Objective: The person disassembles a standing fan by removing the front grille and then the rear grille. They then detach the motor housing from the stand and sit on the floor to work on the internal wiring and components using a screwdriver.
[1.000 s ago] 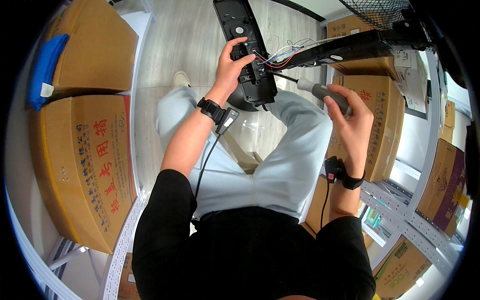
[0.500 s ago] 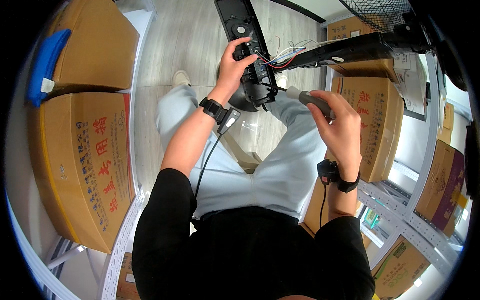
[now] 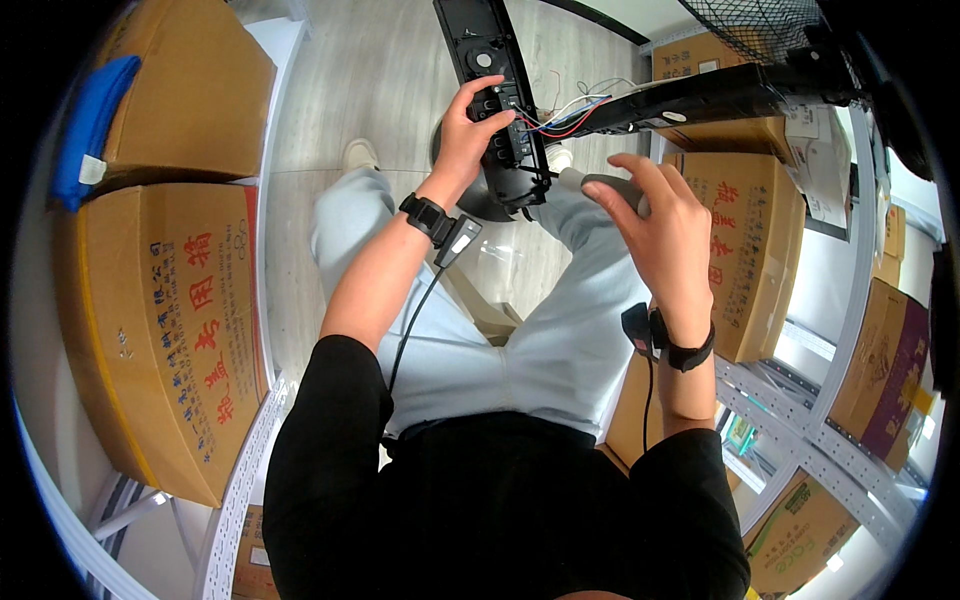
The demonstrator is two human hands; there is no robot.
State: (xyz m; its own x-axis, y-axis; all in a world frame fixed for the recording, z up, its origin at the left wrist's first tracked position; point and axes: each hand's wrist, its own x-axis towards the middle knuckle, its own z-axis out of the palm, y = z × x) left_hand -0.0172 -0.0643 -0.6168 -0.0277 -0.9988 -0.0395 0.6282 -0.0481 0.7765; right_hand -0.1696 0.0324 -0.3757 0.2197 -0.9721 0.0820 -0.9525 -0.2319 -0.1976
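Observation:
A long black plastic housing (image 3: 468,34) with a round speaker-like disc and black fittings stands tilted in front of me. My left hand (image 3: 466,138) grips its middle, thumb and forefinger over the fittings. In my right hand (image 3: 668,235) is a screwdriver (image 3: 612,189) with a grey handle, its front end pointing left toward the housing's lower end. I cannot make out whether its tip touches a screw. Red, blue and white wires (image 3: 578,113) run from the housing into a long black column (image 3: 705,98) on the right.
A black mesh guard (image 3: 755,25) sits at the upper right, by the column. Cardboard boxes (image 3: 165,320) fill the metal shelves on the left, and more boxes (image 3: 745,245) stand on the right. A blue pouch (image 3: 95,135) hangs at far left. A dark round base (image 3: 487,203) is beneath the housing.
My right hand has shifted slightly left with the screwdriver, bringing its handle closer to the housing, and its fingers have turned and lifted on the handle. My left hand has stayed put.

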